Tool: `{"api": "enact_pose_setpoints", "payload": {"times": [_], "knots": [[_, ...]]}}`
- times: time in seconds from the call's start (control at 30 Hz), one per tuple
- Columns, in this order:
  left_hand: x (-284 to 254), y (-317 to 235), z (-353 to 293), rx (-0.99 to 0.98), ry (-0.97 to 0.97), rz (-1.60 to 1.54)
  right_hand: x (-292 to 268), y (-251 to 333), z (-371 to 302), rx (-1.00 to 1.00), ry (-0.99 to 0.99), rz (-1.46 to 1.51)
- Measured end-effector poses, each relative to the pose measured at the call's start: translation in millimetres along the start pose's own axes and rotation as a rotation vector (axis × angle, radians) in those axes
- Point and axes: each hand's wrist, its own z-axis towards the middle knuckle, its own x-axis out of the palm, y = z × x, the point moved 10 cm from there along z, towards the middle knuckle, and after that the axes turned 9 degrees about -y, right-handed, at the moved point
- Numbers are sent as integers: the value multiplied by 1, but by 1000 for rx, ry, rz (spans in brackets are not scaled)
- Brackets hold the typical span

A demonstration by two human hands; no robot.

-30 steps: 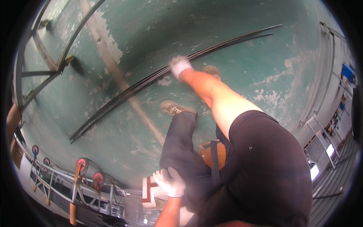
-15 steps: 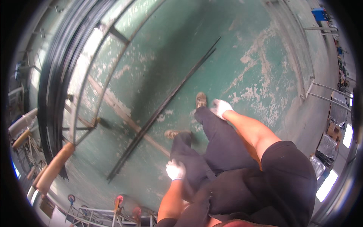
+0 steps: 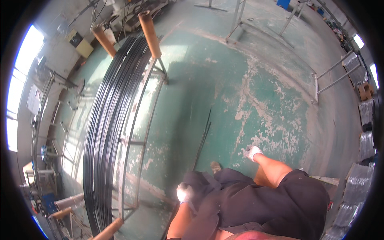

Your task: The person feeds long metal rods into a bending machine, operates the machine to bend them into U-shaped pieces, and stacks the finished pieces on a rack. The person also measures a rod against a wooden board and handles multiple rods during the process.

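My left hand (image 3: 184,193), in a white glove, hangs beside my left thigh with its fingers curled in and nothing visible in them. My right hand (image 3: 253,153), gloved the same way, is held out to the right of my body over the floor. Its fingers are also loosely curled, and no object shows in them. Ahead of my feet lie thin dark strips (image 3: 203,140) on the green floor; my legs hide part of their length. Left of me, a metal rack (image 3: 145,142) carries a thick bundle of long black strips (image 3: 110,116).
Brown rollers (image 3: 150,35) stand up at the rack's far end. A metal frame (image 3: 316,88) rests on the floor at the right. Along the right side are wrapped stacks (image 3: 366,146) and cardboard boxes (image 3: 365,91). Worn patches mark the green floor (image 3: 224,88).
My view has swung left and upward, bringing the rack's far end and the windows into sight. The floor strips now appear nearer my legs. Both hands remain at my sides.
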Motion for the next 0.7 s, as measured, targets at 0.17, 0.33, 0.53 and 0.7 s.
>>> {"api": "enact_pose_setpoints", "payload": {"times": [0.17,0.33,0.53,0.7], "knots": [[-5,-78,129,181,38,-101,-40,94,23,-22,-46,203],[-16,-122,279,112,131,-94,-96,174,60,-89,-172,333],[-72,-172,459,355,321,164,-134,184,101,180,-398,517],[-87,-187,569,300,290,349,-159,214,127,215,-515,537]]}}
